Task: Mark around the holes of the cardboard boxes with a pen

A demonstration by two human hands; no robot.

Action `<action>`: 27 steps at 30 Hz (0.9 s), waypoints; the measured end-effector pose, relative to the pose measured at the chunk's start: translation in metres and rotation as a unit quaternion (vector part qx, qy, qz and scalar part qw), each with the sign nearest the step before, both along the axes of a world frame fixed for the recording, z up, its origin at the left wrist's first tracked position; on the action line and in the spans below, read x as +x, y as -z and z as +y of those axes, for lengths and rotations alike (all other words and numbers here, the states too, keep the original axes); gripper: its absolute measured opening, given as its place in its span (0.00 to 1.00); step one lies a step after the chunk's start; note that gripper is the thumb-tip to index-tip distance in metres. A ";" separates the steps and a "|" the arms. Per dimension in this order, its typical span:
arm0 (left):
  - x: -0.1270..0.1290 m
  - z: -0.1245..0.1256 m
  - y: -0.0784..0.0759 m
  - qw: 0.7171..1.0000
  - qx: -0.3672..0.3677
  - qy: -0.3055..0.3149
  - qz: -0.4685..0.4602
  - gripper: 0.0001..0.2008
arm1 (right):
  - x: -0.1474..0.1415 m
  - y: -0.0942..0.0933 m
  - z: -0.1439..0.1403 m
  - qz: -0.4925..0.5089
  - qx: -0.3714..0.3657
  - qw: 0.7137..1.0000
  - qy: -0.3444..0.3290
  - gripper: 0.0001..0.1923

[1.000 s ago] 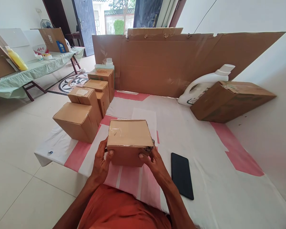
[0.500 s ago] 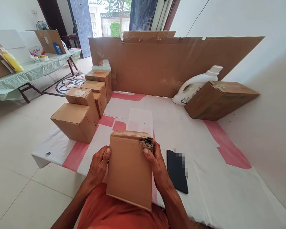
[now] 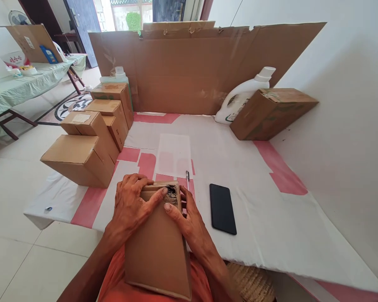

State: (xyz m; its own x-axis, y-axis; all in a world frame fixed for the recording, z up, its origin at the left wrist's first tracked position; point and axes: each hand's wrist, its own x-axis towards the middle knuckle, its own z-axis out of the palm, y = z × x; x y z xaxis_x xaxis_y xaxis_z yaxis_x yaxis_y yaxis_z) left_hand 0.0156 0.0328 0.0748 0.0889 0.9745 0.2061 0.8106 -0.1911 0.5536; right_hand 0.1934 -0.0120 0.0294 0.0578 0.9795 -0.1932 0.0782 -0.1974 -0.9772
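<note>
A brown cardboard box (image 3: 156,251) rests tilted over my lap at the table's near edge. Its far right corner bears a dark, scribbled or torn patch (image 3: 170,196). Across the far left end lies my left hand (image 3: 134,199), its thumb reaching to that patch and its fingers curled over the edge. Along the right side, my right hand (image 3: 189,216) grips the box, thumb on top beside the patch. Beyond the box a pen (image 3: 187,176) lies on the cloth, and a black phone (image 3: 223,209) is to the right of my right hand.
Several cardboard boxes (image 3: 78,149) line the table's left side, with a clear bottle (image 3: 119,75) behind. A cardboard panel (image 3: 182,75) stands at the back. At the right, a white jug (image 3: 239,98) stands by a tilted box (image 3: 271,115). A white sheet (image 3: 174,155) lies mid-table.
My left hand has moved from the box's left side onto its far end, thumb at the dark patch. The box has come nearer to me, and the pen now shows. The camera view has shifted.
</note>
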 end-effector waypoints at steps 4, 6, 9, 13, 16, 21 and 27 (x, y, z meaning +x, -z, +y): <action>0.012 0.002 -0.008 1.000 -0.018 0.009 0.023 0.15 | 0.011 -0.006 0.000 0.073 -0.042 0.996 -0.010 0.44; 0.015 0.000 -0.010 0.999 -0.017 0.006 0.032 0.15 | 0.015 -0.011 0.004 0.103 -0.046 0.994 -0.001 0.40; 0.015 -0.003 -0.011 0.999 -0.012 -0.004 0.040 0.14 | 0.019 -0.019 0.014 0.078 -0.037 0.996 -0.015 0.40; 0.009 -0.009 -0.014 0.999 -0.002 -0.014 0.039 0.12 | 0.013 -0.031 0.020 0.005 -0.027 0.998 -0.050 0.42; 0.004 -0.012 -0.015 1.000 0.030 -0.001 0.006 0.10 | -0.001 -0.038 0.018 -0.030 -0.006 0.999 -0.016 0.42; 0.001 -0.013 -0.015 0.995 0.066 0.046 -0.066 0.10 | -0.018 -0.039 0.012 -0.047 0.026 0.999 0.008 0.39; 0.013 -0.012 -0.008 0.991 0.096 0.061 -0.067 0.11 | -0.009 -0.031 0.010 -0.048 0.034 0.998 0.008 0.37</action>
